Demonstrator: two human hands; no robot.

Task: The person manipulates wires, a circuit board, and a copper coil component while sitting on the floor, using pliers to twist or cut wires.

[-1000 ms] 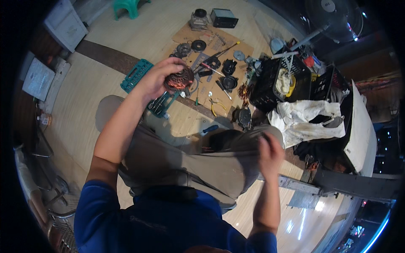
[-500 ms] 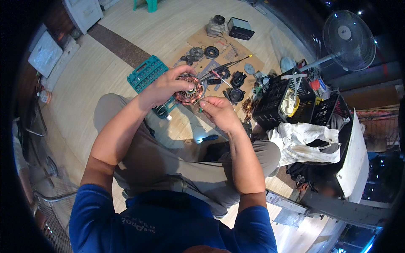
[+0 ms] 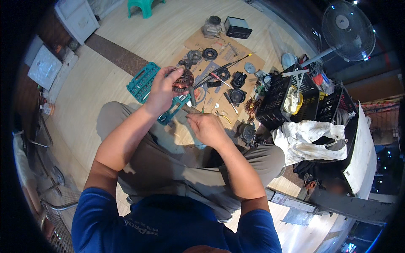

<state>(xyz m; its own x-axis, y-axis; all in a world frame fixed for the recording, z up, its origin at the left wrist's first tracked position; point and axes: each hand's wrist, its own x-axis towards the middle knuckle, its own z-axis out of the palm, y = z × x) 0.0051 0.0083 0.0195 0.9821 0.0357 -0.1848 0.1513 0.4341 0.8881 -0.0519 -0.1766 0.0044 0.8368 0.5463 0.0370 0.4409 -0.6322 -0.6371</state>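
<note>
My left hand (image 3: 164, 87) is closed on a round copper-wound stator (image 3: 183, 79), raised over the teal socket case (image 3: 140, 79). Just below and right of it, my right hand (image 3: 204, 127) has its thumb and fingers drawn together; whatever they hold, if anything, is too small or hidden to tell. Beyond both hands a cardboard sheet (image 3: 254, 61) carries several dark round parts (image 3: 238, 96), a red-handled screwdriver (image 3: 215, 76) and yellow pliers (image 3: 226, 119).
Black crates (image 3: 270, 98) with a stained white cloth (image 3: 303, 139) sit at the right, under a standing fan (image 3: 354, 31). A car stereo (image 3: 237, 28) and green stool (image 3: 139, 6) are at the back. My bent knees (image 3: 265, 156) frame the near floor.
My right hand has come up from the right to the stator, then drawn back lower. My left hand has turned the stator and moved slightly left since half a second ago.
</note>
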